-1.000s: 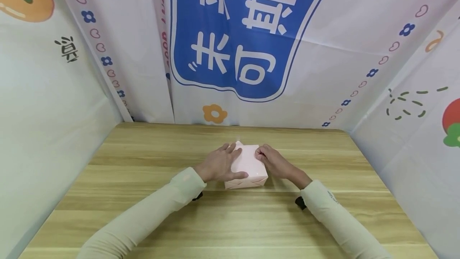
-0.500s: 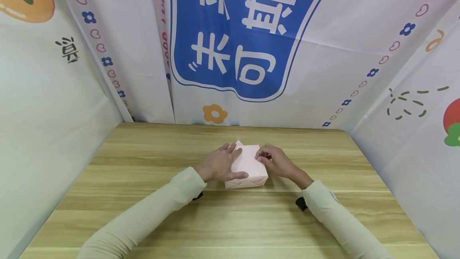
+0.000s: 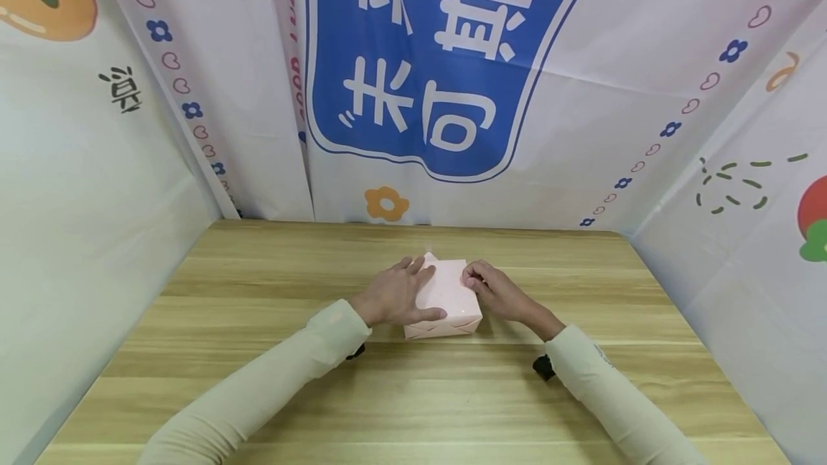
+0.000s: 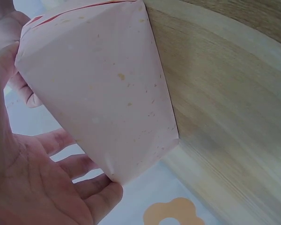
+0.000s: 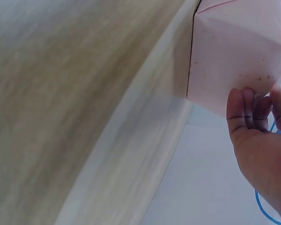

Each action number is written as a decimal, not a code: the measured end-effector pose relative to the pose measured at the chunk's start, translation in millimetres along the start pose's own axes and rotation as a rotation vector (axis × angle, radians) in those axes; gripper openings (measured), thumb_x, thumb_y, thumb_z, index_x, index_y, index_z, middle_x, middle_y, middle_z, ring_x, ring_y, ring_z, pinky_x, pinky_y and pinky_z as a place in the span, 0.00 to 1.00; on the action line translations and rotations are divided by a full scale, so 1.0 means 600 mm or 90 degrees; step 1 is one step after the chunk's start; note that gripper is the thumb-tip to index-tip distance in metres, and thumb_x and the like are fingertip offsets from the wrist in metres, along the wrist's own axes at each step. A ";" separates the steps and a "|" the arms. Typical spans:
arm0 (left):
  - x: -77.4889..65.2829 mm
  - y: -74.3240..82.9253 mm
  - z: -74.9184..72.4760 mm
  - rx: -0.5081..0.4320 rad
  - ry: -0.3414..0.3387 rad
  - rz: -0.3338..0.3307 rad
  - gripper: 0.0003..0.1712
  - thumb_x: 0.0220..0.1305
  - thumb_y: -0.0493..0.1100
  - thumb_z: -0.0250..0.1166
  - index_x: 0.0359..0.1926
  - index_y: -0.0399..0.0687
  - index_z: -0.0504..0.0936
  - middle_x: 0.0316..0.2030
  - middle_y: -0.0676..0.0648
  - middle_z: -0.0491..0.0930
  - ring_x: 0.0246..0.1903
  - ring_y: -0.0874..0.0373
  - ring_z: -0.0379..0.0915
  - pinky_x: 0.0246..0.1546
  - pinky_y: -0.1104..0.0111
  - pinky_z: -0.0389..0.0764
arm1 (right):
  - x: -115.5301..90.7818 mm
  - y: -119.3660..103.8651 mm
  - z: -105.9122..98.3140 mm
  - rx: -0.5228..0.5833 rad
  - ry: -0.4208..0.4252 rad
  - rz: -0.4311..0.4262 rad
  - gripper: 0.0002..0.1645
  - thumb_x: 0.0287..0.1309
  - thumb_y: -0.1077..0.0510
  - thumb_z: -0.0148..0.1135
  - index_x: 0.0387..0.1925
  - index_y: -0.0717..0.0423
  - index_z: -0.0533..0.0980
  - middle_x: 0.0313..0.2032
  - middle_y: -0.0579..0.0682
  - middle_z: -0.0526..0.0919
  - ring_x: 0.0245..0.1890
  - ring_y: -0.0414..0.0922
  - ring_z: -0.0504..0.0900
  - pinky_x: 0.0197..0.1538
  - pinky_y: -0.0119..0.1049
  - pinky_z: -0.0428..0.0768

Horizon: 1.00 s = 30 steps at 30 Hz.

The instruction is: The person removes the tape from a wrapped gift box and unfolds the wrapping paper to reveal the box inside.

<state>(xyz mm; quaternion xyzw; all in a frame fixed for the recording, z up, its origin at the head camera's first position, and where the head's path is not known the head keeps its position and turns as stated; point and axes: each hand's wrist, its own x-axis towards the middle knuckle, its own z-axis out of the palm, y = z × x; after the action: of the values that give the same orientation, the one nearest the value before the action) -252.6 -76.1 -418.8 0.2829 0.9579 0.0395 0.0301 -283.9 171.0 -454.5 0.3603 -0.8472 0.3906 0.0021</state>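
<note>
A small box wrapped in pale pink paper (image 3: 451, 291) lies on the wooden table, slightly back of its middle. Folded, overlapping paper shows on its near end. Gold flecks mark the side of the wrapped box (image 4: 112, 89) in the left wrist view. My left hand (image 3: 395, 296) rests on the top from the left, thumb and fingers spread over the edge. At the far right edge, my right hand (image 3: 496, 290) pinches the wrapped box between thumb and forefinger. In the right wrist view, the other fingers of the right hand (image 5: 260, 136) bend against the side face.
The wood-grain table (image 3: 413, 400) extends around the box on all sides. Behind it hangs a white printed cloth (image 3: 581, 120) with a large blue panel, and similar cloths close off the left and right. A paper point (image 3: 429, 257) sticks out behind the box.
My right hand has turned from a fist-like curl to thumb and forefinger at the box's edge, shifting slightly right. The left hand and the box stay in place.
</note>
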 end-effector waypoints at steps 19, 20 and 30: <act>0.000 -0.001 0.002 0.003 0.001 0.001 0.55 0.59 0.79 0.51 0.75 0.48 0.60 0.75 0.38 0.55 0.73 0.41 0.55 0.71 0.57 0.64 | -0.007 0.002 -0.017 0.170 -0.076 0.099 0.10 0.76 0.59 0.40 0.44 0.61 0.67 0.37 0.51 0.70 0.40 0.53 0.72 0.46 0.45 0.76; 0.000 -0.002 0.002 0.002 0.002 0.001 0.55 0.59 0.79 0.51 0.75 0.48 0.60 0.75 0.38 0.55 0.73 0.41 0.55 0.71 0.57 0.64 | -0.007 0.002 -0.018 0.174 -0.078 0.100 0.10 0.76 0.59 0.40 0.44 0.61 0.67 0.38 0.51 0.70 0.41 0.50 0.72 0.47 0.46 0.77; 0.001 -0.002 0.003 -0.002 0.004 -0.001 0.55 0.58 0.79 0.52 0.75 0.48 0.60 0.75 0.38 0.55 0.73 0.41 0.55 0.70 0.56 0.65 | -0.011 0.005 -0.026 0.229 -0.093 0.115 0.12 0.77 0.59 0.38 0.46 0.65 0.66 0.42 0.55 0.71 0.44 0.40 0.76 0.55 0.56 0.77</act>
<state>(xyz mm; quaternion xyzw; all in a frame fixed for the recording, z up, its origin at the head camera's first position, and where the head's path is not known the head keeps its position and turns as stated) -253.2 -76.7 -421.0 0.2822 0.9581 0.0416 0.0273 -285.4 186.8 -447.6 0.3045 -0.7908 0.5068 -0.1583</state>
